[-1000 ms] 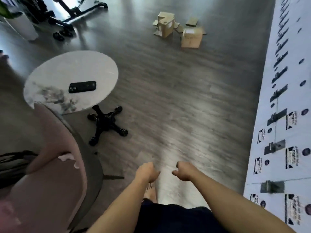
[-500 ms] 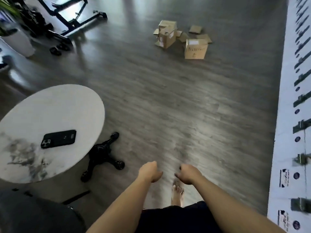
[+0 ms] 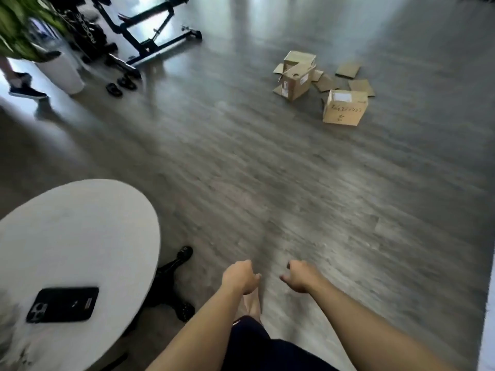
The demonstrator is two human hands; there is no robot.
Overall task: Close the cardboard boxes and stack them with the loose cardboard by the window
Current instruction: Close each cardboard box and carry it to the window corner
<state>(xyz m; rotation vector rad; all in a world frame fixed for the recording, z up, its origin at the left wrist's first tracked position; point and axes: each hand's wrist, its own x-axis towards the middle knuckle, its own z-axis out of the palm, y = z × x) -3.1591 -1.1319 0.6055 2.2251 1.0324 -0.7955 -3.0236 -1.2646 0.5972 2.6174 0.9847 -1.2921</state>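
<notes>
- Round white table (image 3: 80, 226), near-left of the floor: sits lower and further left in the head view than a second ago; the pink chair seen then is gone from view. A black phone (image 3: 63, 304) lies near its near edge.
- Far-left corner: white planter (image 3: 63, 70) and a black metal frame (image 3: 150, 36); another person's shoe (image 3: 26, 91) beside the planter.
- Left hand (image 3: 239, 275): fingers curled, holding nothing, out in front of the body over the grey floor (image 3: 267, 170). Same pose as before.
- Right hand (image 3: 301, 274): fingers likewise curled, empty, just beside the left.
- Cardboard boxes (image 3: 345, 107), far-right of the floor: one upright, another (image 3: 296, 76) with flaps out, loose cardboard (image 3: 348, 69) scattered behind. They appear larger and lower in view than before.
- Reading: the person is walking towards the boxes; nothing closed or stacked yet. They remain well apart from the hands.
</notes>
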